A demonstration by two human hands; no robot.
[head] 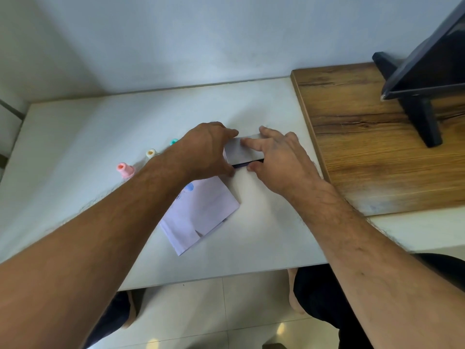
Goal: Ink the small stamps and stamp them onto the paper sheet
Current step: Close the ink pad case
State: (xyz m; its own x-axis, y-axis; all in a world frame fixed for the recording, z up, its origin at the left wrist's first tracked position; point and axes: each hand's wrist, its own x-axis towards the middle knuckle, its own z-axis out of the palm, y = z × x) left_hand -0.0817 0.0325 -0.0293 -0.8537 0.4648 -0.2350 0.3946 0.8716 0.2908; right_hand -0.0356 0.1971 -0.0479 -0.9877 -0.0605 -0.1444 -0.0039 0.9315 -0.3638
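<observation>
I note the folded paper sheet point(198, 215) nearest me on the white table point(75, 137), bearing a blue mark. Beyond it, my left hand point(206, 149) and right hand point(279, 159) both grip a flat grey case point(241, 151), fingers curled at its edges. Pink stamp point(125, 170), yellow stamp point(151, 153) and teal stamp point(173, 141) stand left.
</observation>
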